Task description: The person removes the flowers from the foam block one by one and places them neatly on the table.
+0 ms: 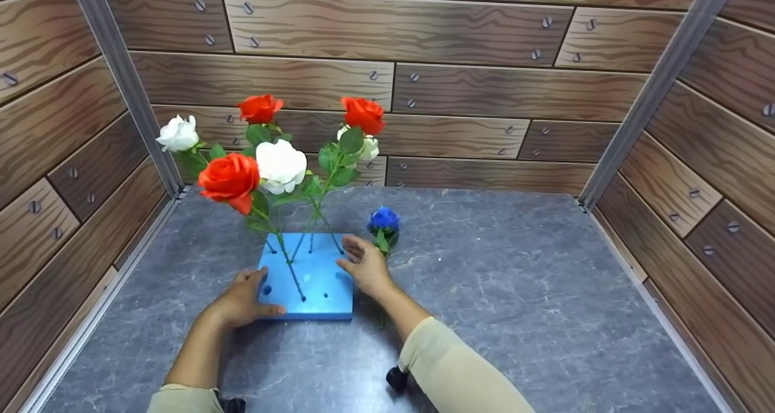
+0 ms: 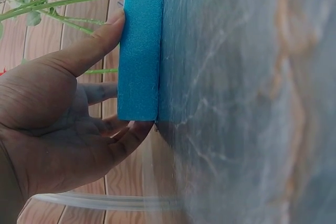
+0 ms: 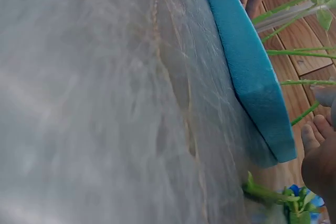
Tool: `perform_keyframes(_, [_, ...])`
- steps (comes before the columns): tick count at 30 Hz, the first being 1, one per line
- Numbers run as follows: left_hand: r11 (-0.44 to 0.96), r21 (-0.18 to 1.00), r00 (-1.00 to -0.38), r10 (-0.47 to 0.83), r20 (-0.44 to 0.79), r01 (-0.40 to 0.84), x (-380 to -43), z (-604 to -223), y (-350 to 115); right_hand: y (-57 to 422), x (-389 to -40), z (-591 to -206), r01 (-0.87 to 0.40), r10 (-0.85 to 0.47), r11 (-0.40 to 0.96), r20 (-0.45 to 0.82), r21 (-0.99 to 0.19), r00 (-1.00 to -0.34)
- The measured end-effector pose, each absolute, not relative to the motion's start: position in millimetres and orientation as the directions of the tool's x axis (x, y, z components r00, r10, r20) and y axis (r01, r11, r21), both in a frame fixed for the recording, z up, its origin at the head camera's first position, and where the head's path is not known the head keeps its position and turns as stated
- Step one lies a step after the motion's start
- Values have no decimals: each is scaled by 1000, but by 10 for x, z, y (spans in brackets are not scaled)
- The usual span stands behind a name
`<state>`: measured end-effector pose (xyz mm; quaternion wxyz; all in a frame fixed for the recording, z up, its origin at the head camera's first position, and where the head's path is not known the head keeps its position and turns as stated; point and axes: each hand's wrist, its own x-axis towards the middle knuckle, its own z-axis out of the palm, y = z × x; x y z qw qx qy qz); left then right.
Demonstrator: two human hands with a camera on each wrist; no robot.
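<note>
A blue foam block (image 1: 312,280) with small holes lies on the table. Artificial roses stand in it on thin green stems: a front red rose (image 1: 230,180), a middle white rose (image 1: 281,166), a right red rose (image 1: 363,114) and several others. My left hand (image 1: 242,301) grips the block's front left corner, thumb on its upper front edge and fingers along the left side. Over the block's right edge is my right hand (image 1: 367,267), fingers loosely bent around the space near the rearmost right stem (image 3: 305,114), holding nothing visible. Just beyond it lies a blue flower (image 1: 384,219).
The grey marbled table (image 1: 514,292) is enclosed by wood-patterned panels (image 1: 399,31) at the back and both sides. Metal posts (image 1: 660,80) stand at the back corners. The blue flower's stem runs along the block's right side, partly under my right forearm.
</note>
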<state>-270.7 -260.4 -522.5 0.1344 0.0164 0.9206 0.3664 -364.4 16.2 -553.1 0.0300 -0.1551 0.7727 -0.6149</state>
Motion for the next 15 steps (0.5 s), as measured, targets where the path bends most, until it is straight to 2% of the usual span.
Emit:
perform_keyframes(8, [727, 681, -964, 110, -243, -88, -2690, -5211, -2626, 99, -3753, -5549, -187, -304, 265, 102, -946, -947])
perform_keyframes(15, [722, 686, -960, 120, -252, -89, -2712, -5218, -2615, 98, -3790, -5436, -170, -321, 421, 30, -891, -947])
